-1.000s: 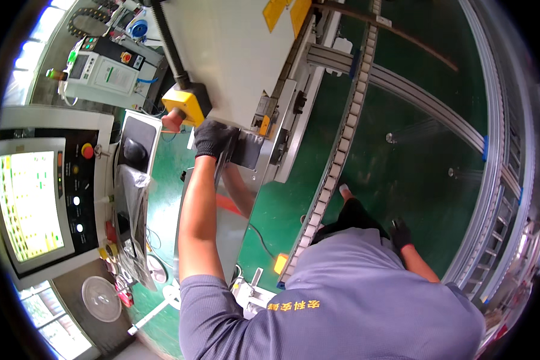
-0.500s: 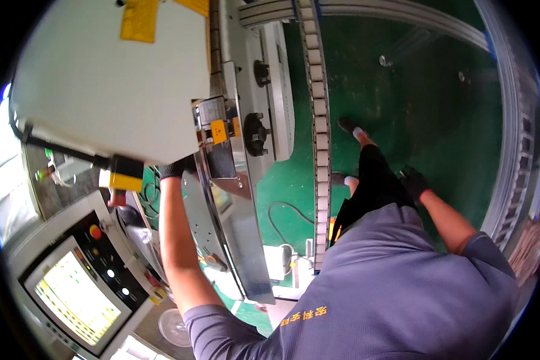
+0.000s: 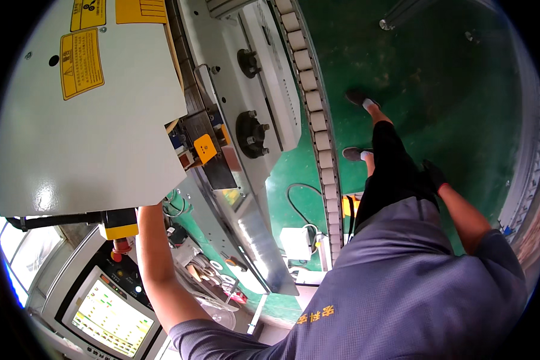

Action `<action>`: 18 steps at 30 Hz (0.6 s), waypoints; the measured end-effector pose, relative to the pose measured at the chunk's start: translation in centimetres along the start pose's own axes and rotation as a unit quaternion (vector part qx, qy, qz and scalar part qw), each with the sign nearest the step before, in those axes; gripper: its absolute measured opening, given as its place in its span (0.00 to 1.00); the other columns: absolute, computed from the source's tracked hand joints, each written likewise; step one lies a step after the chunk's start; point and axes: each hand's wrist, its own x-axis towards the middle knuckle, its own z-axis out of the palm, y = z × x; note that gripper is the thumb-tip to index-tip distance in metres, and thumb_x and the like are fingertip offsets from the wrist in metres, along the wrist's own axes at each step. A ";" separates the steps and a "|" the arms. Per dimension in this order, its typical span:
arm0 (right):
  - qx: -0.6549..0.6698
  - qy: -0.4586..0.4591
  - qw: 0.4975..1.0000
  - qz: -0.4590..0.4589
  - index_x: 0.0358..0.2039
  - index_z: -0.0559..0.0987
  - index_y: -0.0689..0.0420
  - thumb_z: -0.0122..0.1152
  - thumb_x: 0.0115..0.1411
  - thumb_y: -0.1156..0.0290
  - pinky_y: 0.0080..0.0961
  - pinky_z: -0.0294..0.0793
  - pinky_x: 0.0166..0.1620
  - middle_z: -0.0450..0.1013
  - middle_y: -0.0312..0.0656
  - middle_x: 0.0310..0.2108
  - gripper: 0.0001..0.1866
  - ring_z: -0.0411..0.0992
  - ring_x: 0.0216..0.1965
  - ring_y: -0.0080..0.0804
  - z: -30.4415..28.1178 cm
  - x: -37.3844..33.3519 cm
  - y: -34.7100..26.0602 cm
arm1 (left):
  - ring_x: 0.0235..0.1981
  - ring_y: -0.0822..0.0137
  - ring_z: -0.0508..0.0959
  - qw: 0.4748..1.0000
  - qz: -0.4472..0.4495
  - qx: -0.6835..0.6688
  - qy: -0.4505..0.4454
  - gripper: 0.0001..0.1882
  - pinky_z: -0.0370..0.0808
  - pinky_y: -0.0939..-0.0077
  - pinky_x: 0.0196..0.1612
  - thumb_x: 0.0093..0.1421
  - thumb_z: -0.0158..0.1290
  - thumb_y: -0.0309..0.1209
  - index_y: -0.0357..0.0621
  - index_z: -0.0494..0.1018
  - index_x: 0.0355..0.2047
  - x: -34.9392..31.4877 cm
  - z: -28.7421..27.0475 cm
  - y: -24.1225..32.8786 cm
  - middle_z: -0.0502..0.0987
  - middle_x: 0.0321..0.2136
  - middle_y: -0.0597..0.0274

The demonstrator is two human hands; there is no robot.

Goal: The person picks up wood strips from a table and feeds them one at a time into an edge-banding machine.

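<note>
My left forearm (image 3: 156, 258) reaches up to the lower edge of a large white machine cover (image 3: 96, 156). The cover hides my left hand, so its fingers and anything in them do not show. Close to the forearm sits a black-and-yellow box with a red button (image 3: 120, 247). To its right are an orange tab (image 3: 205, 149) and a dark metal plate on the machine. My right hand (image 3: 434, 175), in a dark glove with a red cuff, hangs low beside my black shorts. Its fingers blend into the dark cloth.
A control panel with a lit screen (image 3: 111, 315) stands at the lower left. A long roller track (image 3: 323, 139) runs between the machine and my legs. Black round fittings (image 3: 252, 133) stick out from the machine's side. A cable and white box (image 3: 295, 243) lie over the green floor (image 3: 414, 78).
My left hand has gone from showing at the cover's edge to hidden behind it. My right hand is closer to my thigh. The whole view has shifted and turned.
</note>
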 end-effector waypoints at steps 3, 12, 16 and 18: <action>0.041 -0.027 0.999 -0.004 0.65 0.66 0.58 0.43 0.71 0.61 0.33 0.57 0.69 0.62 0.50 0.67 0.26 0.59 0.68 0.40 0.8 0.9 1.0 | 0.45 0.45 0.78 1.000 -0.001 0.004 -0.010 0.16 0.74 0.52 0.47 0.63 0.50 0.36 0.45 0.77 0.48 -0.5 -0.4 -0.5 0.79 0.44 0.47; 0.039 -0.005 0.999 -0.027 0.64 0.67 0.57 0.51 0.66 0.64 0.36 0.61 0.66 0.63 0.51 0.65 0.27 0.61 0.66 0.47 3.8 2.8 1.3 | 0.45 0.45 0.77 0.999 0.013 0.020 -0.036 0.15 0.74 0.52 0.47 0.64 0.50 0.34 0.45 0.77 0.48 0.0 -1.0 -1.1 0.79 0.45 0.47; 0.117 0.011 0.989 -0.084 0.64 0.67 0.56 0.51 0.66 0.64 0.37 0.61 0.66 0.64 0.52 0.65 0.27 0.62 0.65 0.48 7.3 6.1 7.0 | 0.46 0.46 0.77 0.999 0.019 0.018 -0.046 0.15 0.74 0.52 0.47 0.64 0.50 0.34 0.45 0.77 0.48 -1.7 -1.6 -1.3 0.79 0.45 0.47; 0.028 0.010 0.994 -0.103 0.64 0.67 0.57 0.50 0.66 0.64 0.37 0.61 0.66 0.64 0.51 0.65 0.26 0.62 0.65 0.47 8.4 6.6 7.8 | 0.46 0.46 0.77 0.998 0.047 0.011 -0.049 0.15 0.74 0.52 0.47 0.64 0.50 0.33 0.45 0.77 0.48 -1.7 -0.9 -0.3 0.79 0.45 0.47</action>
